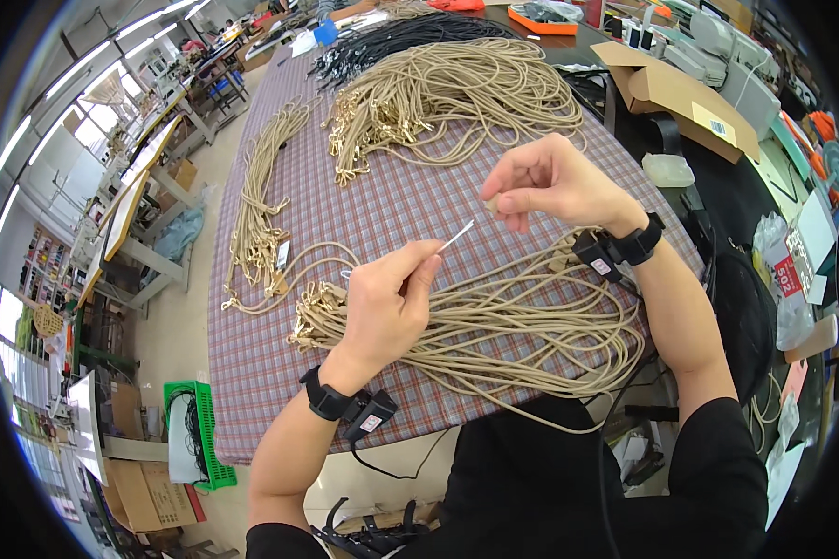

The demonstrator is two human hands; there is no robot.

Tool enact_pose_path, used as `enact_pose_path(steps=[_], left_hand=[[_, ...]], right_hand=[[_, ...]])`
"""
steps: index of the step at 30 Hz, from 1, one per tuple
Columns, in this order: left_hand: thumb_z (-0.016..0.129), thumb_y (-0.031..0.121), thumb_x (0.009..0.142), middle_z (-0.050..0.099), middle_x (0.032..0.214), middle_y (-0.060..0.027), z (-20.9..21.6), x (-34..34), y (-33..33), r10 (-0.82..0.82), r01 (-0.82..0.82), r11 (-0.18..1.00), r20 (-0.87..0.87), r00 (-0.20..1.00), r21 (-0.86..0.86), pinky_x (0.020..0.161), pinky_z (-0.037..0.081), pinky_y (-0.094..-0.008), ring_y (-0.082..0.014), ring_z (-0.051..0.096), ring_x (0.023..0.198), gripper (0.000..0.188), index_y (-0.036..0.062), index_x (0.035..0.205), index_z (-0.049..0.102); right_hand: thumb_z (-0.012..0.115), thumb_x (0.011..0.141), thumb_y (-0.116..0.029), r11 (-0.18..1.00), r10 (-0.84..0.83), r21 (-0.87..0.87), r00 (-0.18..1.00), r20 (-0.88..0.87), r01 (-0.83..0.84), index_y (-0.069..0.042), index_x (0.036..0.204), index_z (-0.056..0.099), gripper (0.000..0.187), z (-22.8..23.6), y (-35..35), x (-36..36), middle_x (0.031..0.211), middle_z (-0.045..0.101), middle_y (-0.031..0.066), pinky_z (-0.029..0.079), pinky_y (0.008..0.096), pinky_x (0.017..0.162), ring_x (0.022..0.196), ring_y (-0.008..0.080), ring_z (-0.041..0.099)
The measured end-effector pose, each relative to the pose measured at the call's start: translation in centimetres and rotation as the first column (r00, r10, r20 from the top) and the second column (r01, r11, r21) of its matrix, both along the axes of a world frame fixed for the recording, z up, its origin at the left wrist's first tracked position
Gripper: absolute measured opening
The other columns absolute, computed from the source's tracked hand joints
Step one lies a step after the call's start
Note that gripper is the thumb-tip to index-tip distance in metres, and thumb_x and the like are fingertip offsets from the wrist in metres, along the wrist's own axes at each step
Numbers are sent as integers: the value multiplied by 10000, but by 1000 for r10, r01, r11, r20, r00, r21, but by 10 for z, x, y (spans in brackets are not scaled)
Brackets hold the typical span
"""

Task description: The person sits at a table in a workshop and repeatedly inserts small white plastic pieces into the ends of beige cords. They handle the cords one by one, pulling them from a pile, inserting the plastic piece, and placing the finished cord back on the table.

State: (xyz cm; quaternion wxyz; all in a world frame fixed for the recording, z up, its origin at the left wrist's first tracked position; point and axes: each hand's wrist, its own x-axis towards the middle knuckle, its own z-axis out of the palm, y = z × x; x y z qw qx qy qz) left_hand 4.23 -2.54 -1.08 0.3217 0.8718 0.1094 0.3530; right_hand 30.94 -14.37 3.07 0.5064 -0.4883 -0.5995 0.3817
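My left hand (pixel 389 303) is closed in a pinch on a thin white strip (pixel 458 235), whose tip points up and right toward my other hand. Whether it is a cord or a stiff stick I cannot make out. Slightly apart from that tip, my right hand (pixel 555 186) pinches a small tan piece (pixel 492 203) between thumb and fingertips. Beneath both hands lies a bundle of beige cords (pixel 522 321), with gold-coloured metal clasps (pixel 300 331) gathered at its left end. One beige cord (pixel 331 247) loops out beyond my left hand.
A checked cloth (pixel 289 391) covers the table. A thinner cord bundle (pixel 261 177) lies at the left, a larger beige pile (pixel 475 84) at the back, and black cords (pixel 401 42) behind it. An open cardboard box (pixel 667 98) and a clear plastic container (pixel 668 170) stand right.
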Motion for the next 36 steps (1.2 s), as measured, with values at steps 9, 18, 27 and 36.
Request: enact_pose_path(steps=[9,18,27,36], left_hand=[[714,29,1005,710,779,-152,3,-1,-1,16,-17,995,6,1000,96,541,484,-347,-240,663,582,146,-4,1139,764],[696,13,1012,697,764,-118,2,0,1,1,-5,995,41,999,96,555,460,-314,-165,614,588,158,0,1152,769],[686,16,1018,651,728,-106,0,1,-1,-29,30,997,-13,1000,76,559,439,-312,-147,554,577,204,11,1220,716],[738,91,994,679,773,-128,0,-1,-1,-46,54,973,-41,998,225,598,496,-409,-318,679,665,146,33,1115,681]], right_hand=[[736,1020,-46,999,32,-15,998,-55,-33,52,1125,748,144,-7,5,-15,910,779,85,614,262,664,743,132,755],[737,1008,-14,1000,2,-8,1000,-11,-2,50,1093,748,107,-6,4,-22,906,782,91,611,263,667,736,133,752],[840,925,-17,997,-18,-69,1000,2,18,34,1009,766,123,-9,6,-42,854,782,65,576,243,651,728,111,731],[842,847,-16,985,-75,171,919,388,8,21,914,773,103,-3,5,-53,841,769,100,543,322,723,768,195,714]])
